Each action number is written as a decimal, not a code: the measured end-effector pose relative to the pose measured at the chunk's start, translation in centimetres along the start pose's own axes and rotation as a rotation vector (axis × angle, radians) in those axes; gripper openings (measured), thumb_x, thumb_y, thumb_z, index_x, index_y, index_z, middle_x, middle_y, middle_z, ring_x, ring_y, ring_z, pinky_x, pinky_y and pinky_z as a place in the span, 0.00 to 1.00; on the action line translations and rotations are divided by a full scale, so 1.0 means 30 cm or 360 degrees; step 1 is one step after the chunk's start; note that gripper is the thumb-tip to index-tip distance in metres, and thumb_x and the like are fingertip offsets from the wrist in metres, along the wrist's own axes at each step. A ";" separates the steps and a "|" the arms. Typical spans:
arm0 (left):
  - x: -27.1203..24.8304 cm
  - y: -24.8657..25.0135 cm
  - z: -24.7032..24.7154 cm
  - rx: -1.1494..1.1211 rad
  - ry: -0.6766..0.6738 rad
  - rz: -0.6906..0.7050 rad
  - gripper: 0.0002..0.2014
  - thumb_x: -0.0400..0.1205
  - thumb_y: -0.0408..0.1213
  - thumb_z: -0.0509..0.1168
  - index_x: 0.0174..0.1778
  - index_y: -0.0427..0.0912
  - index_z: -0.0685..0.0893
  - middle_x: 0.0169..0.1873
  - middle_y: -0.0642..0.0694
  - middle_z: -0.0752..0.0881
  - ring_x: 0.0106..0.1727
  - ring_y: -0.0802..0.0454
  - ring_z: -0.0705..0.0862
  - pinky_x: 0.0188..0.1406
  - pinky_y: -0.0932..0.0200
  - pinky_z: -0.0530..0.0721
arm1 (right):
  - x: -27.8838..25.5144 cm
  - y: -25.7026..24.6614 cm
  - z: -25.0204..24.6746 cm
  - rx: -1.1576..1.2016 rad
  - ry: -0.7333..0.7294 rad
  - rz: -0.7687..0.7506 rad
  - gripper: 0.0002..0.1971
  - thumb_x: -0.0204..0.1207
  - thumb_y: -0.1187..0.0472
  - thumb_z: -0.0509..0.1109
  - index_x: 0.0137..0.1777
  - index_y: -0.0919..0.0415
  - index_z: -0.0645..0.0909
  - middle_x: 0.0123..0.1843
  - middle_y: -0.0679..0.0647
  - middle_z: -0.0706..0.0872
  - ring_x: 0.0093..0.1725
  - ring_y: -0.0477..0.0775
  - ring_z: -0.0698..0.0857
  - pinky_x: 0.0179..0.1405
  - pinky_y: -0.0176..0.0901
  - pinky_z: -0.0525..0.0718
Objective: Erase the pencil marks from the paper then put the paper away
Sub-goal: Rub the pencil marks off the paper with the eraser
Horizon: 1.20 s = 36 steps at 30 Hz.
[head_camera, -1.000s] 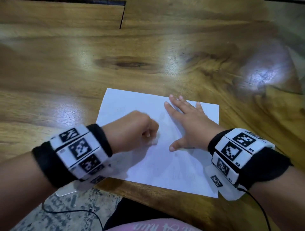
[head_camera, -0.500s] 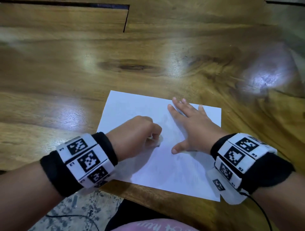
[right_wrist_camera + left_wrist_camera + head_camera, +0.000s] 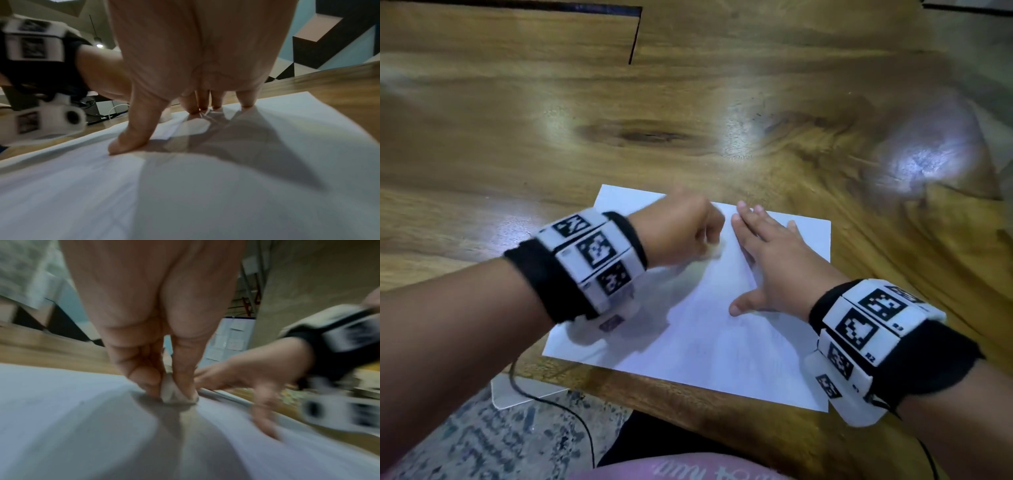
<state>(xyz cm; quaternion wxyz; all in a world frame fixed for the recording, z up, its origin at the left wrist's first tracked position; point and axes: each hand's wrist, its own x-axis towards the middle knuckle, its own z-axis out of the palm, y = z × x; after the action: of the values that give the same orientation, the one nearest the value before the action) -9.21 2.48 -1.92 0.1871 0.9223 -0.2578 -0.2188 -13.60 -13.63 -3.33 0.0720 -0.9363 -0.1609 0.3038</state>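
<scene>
While the right hand [image 3: 774,267] lies flat, fingers straight, pinning the paper [image 3: 705,342] at the table's [image 3: 517,137] 6 o'clock edge, the left hand [image 3: 678,233] pinches the eraser [image 3: 174,392] against the sheet's 12 o'clock part: erasing step, w/ put-away not yet begun. Next, prob. rub any faint marks left toward 6 o'clock.

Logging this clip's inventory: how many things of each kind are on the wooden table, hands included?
Sheet of white paper: 1
White eraser, pinched in the left hand: 1
Hands: 2, the left hand and the right hand, which presses flat on the paper
Total: 4
</scene>
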 end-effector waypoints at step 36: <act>-0.210 -0.039 0.121 -0.0168 0.0026 0.0239 0.10 0.73 0.41 0.65 0.26 0.46 0.76 0.27 0.50 0.76 0.29 0.52 0.76 0.31 0.60 0.69 | -0.008 -0.008 -0.003 -0.0029 -0.0006 0.0022 0.63 0.63 0.36 0.75 0.82 0.58 0.34 0.83 0.47 0.29 0.82 0.47 0.33 0.82 0.54 0.39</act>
<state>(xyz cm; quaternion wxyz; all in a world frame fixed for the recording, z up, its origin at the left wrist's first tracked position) -15.42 6.09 -3.55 0.2535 0.8910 -0.3127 -0.2099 -13.78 -13.50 -3.07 0.0612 -0.9374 -0.1574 0.3046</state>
